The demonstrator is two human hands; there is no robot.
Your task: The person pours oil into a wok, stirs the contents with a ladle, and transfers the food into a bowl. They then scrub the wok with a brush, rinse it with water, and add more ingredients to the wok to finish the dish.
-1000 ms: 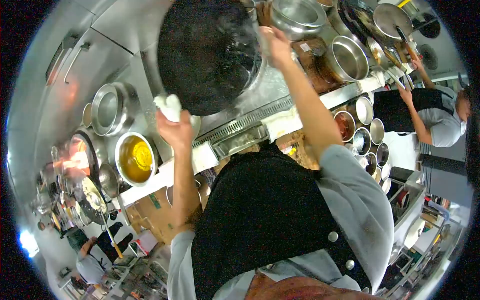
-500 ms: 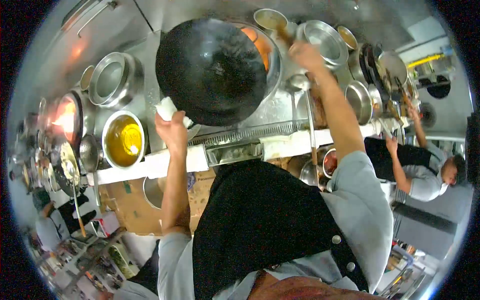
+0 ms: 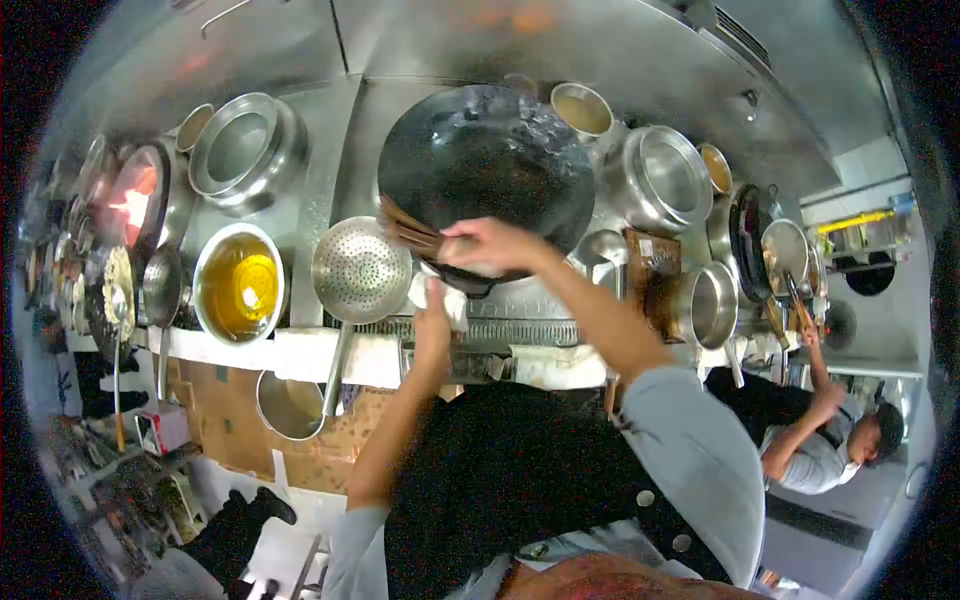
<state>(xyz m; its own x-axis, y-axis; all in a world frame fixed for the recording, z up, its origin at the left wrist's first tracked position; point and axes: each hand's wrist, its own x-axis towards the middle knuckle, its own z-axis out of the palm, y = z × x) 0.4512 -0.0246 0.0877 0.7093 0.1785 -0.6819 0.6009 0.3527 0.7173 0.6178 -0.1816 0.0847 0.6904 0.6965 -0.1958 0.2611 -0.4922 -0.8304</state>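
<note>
The large black wok point(image 3: 485, 165) rests over the stove, its inside facing up. At its near rim, my left hand point(image 3: 433, 318) is closed on a folded white cloth point(image 3: 452, 298) around the wok's handle. My right hand point(image 3: 495, 245) grips a bundled brown brush point(image 3: 408, 232), which crosses the wok's left near edge and is blurred by motion. Just left of both hands lies a perforated strainer point(image 3: 360, 270) with its handle pointing toward me. A metal ladle point(image 3: 607, 246) lies to the right of the wok.
A bowl of yellow oil point(image 3: 240, 284) stands left of the strainer. Nested metal pots point(image 3: 240, 155) are behind it. On the right are more pots point(image 3: 668, 178), a brown wooden block point(image 3: 652, 268) and an empty pot point(image 3: 708, 305). A co-worker point(image 3: 815, 445) stands at far right; flames point(image 3: 133, 205) show at far left.
The wok has come down from its tilted position onto the stove. My right hand has brought the brush from the back right to the wok's near edge. The strainer now shows fully.
</note>
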